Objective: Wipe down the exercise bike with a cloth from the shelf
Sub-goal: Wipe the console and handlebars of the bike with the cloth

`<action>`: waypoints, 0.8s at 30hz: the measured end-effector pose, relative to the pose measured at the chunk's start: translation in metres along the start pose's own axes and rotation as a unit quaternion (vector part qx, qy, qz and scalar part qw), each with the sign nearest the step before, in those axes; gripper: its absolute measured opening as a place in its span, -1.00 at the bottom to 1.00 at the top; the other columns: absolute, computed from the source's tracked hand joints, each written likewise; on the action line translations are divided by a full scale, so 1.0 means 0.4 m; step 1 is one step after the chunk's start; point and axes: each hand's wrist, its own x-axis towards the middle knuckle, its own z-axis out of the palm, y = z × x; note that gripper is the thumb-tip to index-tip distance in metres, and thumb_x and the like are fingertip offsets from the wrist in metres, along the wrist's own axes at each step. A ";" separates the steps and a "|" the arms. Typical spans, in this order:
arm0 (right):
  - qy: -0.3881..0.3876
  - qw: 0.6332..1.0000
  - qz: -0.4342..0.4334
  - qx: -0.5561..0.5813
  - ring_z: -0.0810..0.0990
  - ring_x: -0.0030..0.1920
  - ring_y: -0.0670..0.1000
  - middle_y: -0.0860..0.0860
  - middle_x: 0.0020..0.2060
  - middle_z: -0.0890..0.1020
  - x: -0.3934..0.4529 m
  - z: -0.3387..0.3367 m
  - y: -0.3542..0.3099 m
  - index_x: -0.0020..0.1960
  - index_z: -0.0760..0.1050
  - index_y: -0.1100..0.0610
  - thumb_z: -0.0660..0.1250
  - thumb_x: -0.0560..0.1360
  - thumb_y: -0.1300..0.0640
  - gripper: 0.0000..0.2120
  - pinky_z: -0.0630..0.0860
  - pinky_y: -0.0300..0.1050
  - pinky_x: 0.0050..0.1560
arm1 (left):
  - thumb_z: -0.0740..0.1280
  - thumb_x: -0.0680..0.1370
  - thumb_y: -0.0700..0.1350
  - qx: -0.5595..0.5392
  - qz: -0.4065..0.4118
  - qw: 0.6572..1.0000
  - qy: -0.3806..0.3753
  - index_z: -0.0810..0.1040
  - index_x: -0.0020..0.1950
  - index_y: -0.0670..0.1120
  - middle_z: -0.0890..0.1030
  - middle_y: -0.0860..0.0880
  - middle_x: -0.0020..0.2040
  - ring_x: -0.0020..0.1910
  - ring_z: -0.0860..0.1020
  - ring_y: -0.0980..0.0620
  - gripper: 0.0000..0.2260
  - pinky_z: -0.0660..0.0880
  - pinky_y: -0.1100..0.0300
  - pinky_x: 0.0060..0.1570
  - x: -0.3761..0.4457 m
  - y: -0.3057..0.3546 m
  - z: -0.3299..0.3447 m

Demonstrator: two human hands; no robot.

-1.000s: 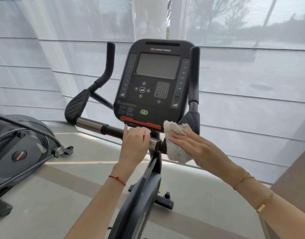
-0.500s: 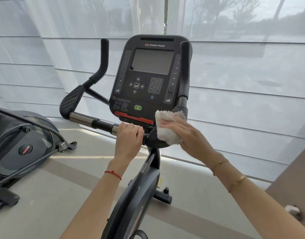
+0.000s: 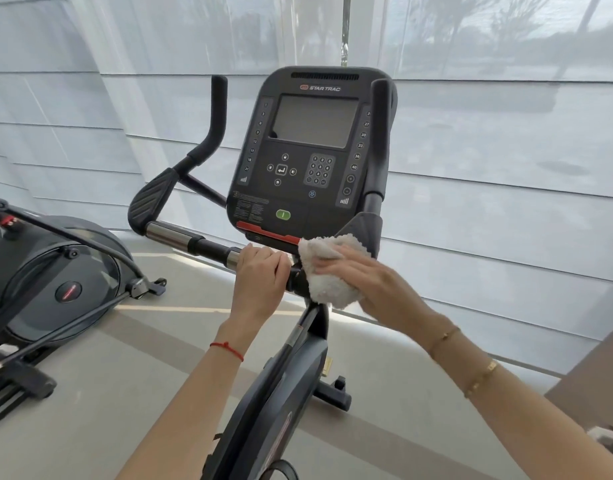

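The left hand [image 3: 260, 277] curls round the handlebar [image 3: 208, 247] of the exercise bike [image 3: 312, 147], just below the console, while the right hand [image 3: 364, 282] presses the white cloth [image 3: 327, 271] with straight fingers against the bar's centre joint, the cloth covering that part. A second machine [image 3: 52, 278] stands near on the floor to the left, and pale window blinds [image 3: 506, 168] hang behind the bike.
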 end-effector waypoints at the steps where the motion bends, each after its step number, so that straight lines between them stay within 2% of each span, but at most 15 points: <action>1: 0.005 1.000 0.020 0.008 0.40 0.43 0.07 0.09 0.36 0.49 0.011 -0.021 0.027 0.29 0.53 0.19 0.19 0.57 0.17 -0.67 0.42 0.04 0.38 | 0.09 0.61 -0.12 0.005 0.001 1.000 -0.004 0.44 -0.22 -0.04 0.44 0.03 -0.29 -0.18 0.33 -0.01 -0.76 0.34 0.06 0.05 -0.002 0.002 0.000; 4: 0.058 0.993 0.107 0.000 0.52 0.27 0.08 0.07 0.29 0.53 0.061 -0.077 0.123 0.28 0.52 0.18 0.21 0.52 0.19 -0.65 0.52 0.08 0.18 | 0.15 0.62 -0.12 0.018 -0.006 1.000 -0.008 0.51 -0.16 -0.08 0.51 -0.01 -0.24 -0.14 0.37 0.00 -0.79 0.36 0.06 0.09 -0.004 0.007 -0.003; 6: 0.087 0.985 0.148 -0.008 0.54 0.21 0.11 0.08 0.24 0.56 0.086 -0.077 0.141 0.24 0.54 0.19 0.22 0.47 0.26 -0.64 0.51 0.10 0.14 | 0.14 0.61 -0.13 0.014 -0.014 1.000 -0.008 0.49 -0.19 -0.08 0.48 0.00 -0.26 -0.15 0.36 -0.01 -0.78 0.33 0.08 0.03 -0.001 0.007 -0.002; 9: 0.082 0.991 0.101 -0.001 0.45 0.32 0.11 0.11 0.25 0.55 0.084 -0.025 0.077 0.16 0.56 0.25 0.18 0.50 0.33 -0.71 0.41 0.05 0.33 | 0.14 0.60 -0.15 0.014 -0.022 1.000 -0.004 0.43 -0.27 -0.08 0.43 0.02 -0.32 -0.19 0.34 -0.05 -0.75 0.21 0.12 -0.11 0.005 0.013 -0.010; 11: 0.065 0.996 0.067 0.017 0.36 0.44 0.01 0.08 0.33 0.52 0.054 0.001 0.032 0.19 0.55 0.25 0.14 0.55 0.25 -0.70 0.25 -0.08 0.48 | 0.08 0.61 -0.11 0.011 -0.033 0.999 -0.005 0.41 -0.29 -0.08 0.41 0.02 -0.34 -0.21 0.34 -0.07 -0.71 0.22 0.09 -0.12 0.012 0.025 -0.019; 12: 0.073 0.994 0.069 0.033 0.35 0.45 -0.04 0.05 0.34 0.51 0.036 0.004 0.019 0.22 0.54 0.24 0.13 0.56 0.21 -0.68 0.22 -0.17 0.48 | 0.03 0.61 -0.07 0.011 -0.037 0.999 -0.007 0.42 -0.28 -0.09 0.41 0.02 -0.34 -0.22 0.34 -0.06 -0.68 0.25 0.07 -0.10 0.015 0.032 -0.022; 13: 0.105 0.989 0.089 0.055 0.41 0.39 -0.11 0.01 0.29 0.54 0.023 0.003 0.018 0.23 0.54 0.23 0.14 0.55 0.20 -0.67 0.27 -0.27 0.41 | -0.01 0.60 -0.04 0.008 -0.041 0.999 -0.007 0.44 -0.27 -0.10 0.43 0.02 -0.34 -0.23 0.34 -0.05 -0.65 0.27 0.05 -0.08 0.016 0.038 -0.023; 15: 0.232 0.953 0.176 0.083 0.52 -0.01 -0.26 -0.04 -0.02 0.60 0.019 -0.010 0.039 0.18 0.53 0.22 0.18 0.53 0.27 -0.73 0.40 -0.39 0.03 | -0.07 0.58 -0.01 -0.018 -0.053 0.998 0.002 0.51 -0.22 -0.12 0.52 -0.01 -0.29 -0.23 0.36 -0.02 -0.58 0.29 0.06 -0.02 0.017 0.049 -0.023; 16: 0.295 0.923 0.231 0.082 0.47 -0.19 -0.20 -0.05 -0.16 0.57 0.029 -0.020 0.062 0.15 0.53 0.22 0.20 0.53 0.29 -0.77 0.39 -0.34 -0.15 | -0.10 0.57 0.01 -0.039 -0.061 0.997 0.009 0.54 -0.18 -0.12 0.56 -0.03 -0.25 -0.21 0.39 -0.01 -0.55 0.30 0.06 0.03 0.018 0.055 -0.023; 17: 0.340 0.893 0.282 0.086 0.42 -0.28 -0.15 -0.05 -0.23 0.54 0.043 -0.033 0.090 0.14 0.51 0.23 0.21 0.55 0.27 -0.81 0.38 -0.26 -0.23 | -0.13 0.55 0.03 -0.055 -0.067 0.996 0.013 0.56 -0.14 -0.11 0.59 -0.03 -0.20 -0.17 0.42 -0.01 -0.51 0.31 0.03 0.09 0.021 0.061 -0.024; 19: 0.379 0.861 0.327 0.091 0.45 -0.26 -0.08 -0.02 -0.18 0.56 0.087 -0.065 0.135 0.24 0.45 0.21 0.24 0.60 0.14 -0.75 0.43 -0.27 -0.19 | -0.17 0.53 0.06 -0.053 -0.066 0.996 0.007 0.58 -0.08 -0.07 0.62 -0.02 -0.13 -0.09 0.48 -0.03 -0.47 0.33 -0.07 0.22 0.026 0.075 -0.024; 21: 0.364 0.858 0.340 0.120 0.49 -0.13 -0.11 -0.02 -0.02 0.57 0.137 -0.085 0.189 0.38 0.34 0.16 0.24 0.62 0.06 -0.63 0.38 -0.50 -0.14 | -0.20 0.52 0.06 -0.036 -0.055 0.998 -0.005 0.56 -0.07 -0.05 0.62 0.00 -0.11 -0.07 0.51 -0.02 -0.47 0.31 -0.10 0.27 0.035 0.089 -0.022; 22: 0.347 0.858 0.353 0.140 0.50 -0.07 -0.09 0.00 0.04 0.57 0.163 -0.084 0.221 0.41 0.28 0.14 0.24 0.62 0.02 -0.58 0.37 -0.52 -0.12 | -0.22 0.52 0.06 -0.039 -0.056 0.998 -0.009 0.54 -0.08 -0.04 0.61 0.01 -0.12 -0.09 0.50 0.00 -0.47 0.30 -0.08 0.27 0.038 0.095 -0.020; 23: 0.329 0.856 0.365 0.163 0.53 -0.05 -0.03 0.03 0.07 0.57 0.190 -0.078 0.255 0.42 0.23 0.11 0.24 0.61 -0.04 -0.54 0.42 -0.46 -0.07 | -0.22 0.52 0.07 -0.043 -0.061 0.997 -0.010 0.52 -0.10 -0.03 0.60 0.03 -0.13 -0.11 0.49 0.02 -0.48 0.29 -0.04 0.26 0.042 0.099 -0.017; 24: 0.309 0.855 0.375 0.182 0.57 -0.04 0.03 0.08 0.09 0.57 0.214 -0.067 0.284 0.40 0.20 0.08 0.25 0.57 -0.12 -0.49 0.50 -0.31 -0.01 | -0.22 0.52 0.08 -0.045 -0.067 0.997 -0.011 0.51 -0.11 -0.02 0.59 0.04 -0.15 -0.13 0.48 0.04 -0.49 0.29 -0.01 0.24 0.045 0.101 -0.013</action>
